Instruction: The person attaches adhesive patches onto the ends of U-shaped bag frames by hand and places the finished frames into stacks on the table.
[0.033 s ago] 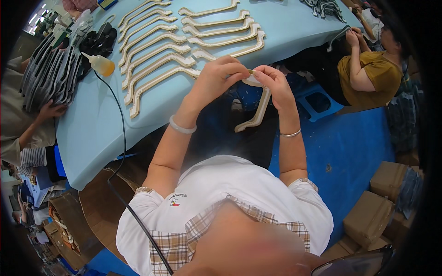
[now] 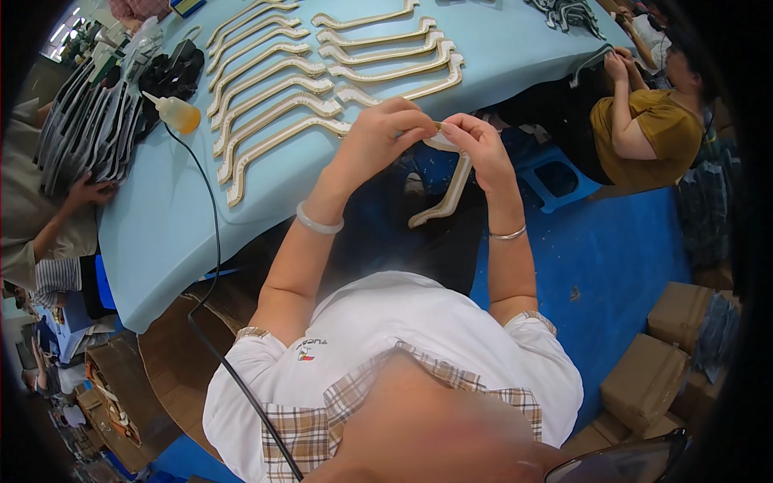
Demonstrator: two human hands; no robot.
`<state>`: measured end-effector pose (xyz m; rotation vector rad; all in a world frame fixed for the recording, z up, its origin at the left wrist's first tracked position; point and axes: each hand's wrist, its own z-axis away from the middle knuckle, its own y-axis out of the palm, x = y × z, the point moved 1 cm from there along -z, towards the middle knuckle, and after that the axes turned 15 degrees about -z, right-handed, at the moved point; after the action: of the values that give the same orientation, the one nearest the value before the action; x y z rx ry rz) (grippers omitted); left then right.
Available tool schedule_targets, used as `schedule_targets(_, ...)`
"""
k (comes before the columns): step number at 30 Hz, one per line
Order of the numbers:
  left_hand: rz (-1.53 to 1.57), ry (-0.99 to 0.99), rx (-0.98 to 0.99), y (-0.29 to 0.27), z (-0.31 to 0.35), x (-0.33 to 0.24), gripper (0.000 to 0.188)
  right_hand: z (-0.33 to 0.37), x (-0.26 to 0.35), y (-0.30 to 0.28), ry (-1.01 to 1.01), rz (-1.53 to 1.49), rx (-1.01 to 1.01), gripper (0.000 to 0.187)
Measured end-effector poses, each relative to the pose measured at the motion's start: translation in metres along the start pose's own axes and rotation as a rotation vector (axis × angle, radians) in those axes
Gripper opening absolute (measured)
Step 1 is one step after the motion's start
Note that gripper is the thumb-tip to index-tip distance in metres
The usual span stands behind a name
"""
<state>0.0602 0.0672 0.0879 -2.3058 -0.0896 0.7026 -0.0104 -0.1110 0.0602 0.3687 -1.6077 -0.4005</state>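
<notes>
Both hands are raised in front of me, just off the near edge of the table. A bent cream strip with tan edges (image 2: 455, 193) hangs from them, its lower end angled toward the left. My left hand (image 2: 385, 135) pinches the strip's upper end between thumb and fingers. Close beside it, my right hand (image 2: 481, 151) grips the same end, thumb and fingertips pressed together. The fingers partly hide the upper end. On the table lie several similar bent strips (image 2: 278, 97) in a left row, with a second row of strips (image 2: 394, 52) to its right.
A pale blue tablecloth (image 2: 173, 241) covers the table. A squeeze bottle of amber liquid (image 2: 179, 114) and a black cable (image 2: 211, 189) are at left, near stacked dark strips (image 2: 84, 133). At right sits a co-worker (image 2: 648, 121) by a blue stool (image 2: 560, 177); cardboard boxes (image 2: 644, 386) stand behind.
The lower end of the held strip has swung slightly up and to the left. Both hands stay in nearly the same place.
</notes>
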Motion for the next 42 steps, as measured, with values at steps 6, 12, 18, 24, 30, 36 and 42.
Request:
schedule_targets(6,-0.005,-0.002,0.022,0.0,0.0,-0.001,0.012,0.002,-0.006,-0.002,-0.051,0.135,-0.053,0.013)
schedule_targets(12,0.423,-0.263,0.026,0.008,0.004,0.001,0.014,0.004,-0.002,0.007,-0.113,0.17,-0.086,0.013)
schedule_targets(18,0.309,-0.307,0.064,0.019,0.007,0.005,0.014,0.005,-0.002,0.015,-0.222,0.316,-0.121,0.014)
schedule_targets(24,0.507,-0.407,0.107,0.026,0.016,0.009,0.015,0.006,0.003,0.012,-0.115,0.323,-0.039,0.012)
schedule_targets(30,0.966,-0.56,0.272,0.029,0.023,0.011,0.016,0.009,-0.006,0.007,-0.078,0.026,0.032,0.011)
schedule_targets(36,0.614,-0.529,0.219,0.03,0.026,0.009,0.021,0.009,-0.011,0.004,0.02,0.229,0.021,0.015)
schedule_targets(42,1.011,-0.626,0.275,0.035,0.025,0.002,0.023,0.019,-0.011,-0.006,-0.122,0.237,-0.038,0.012)
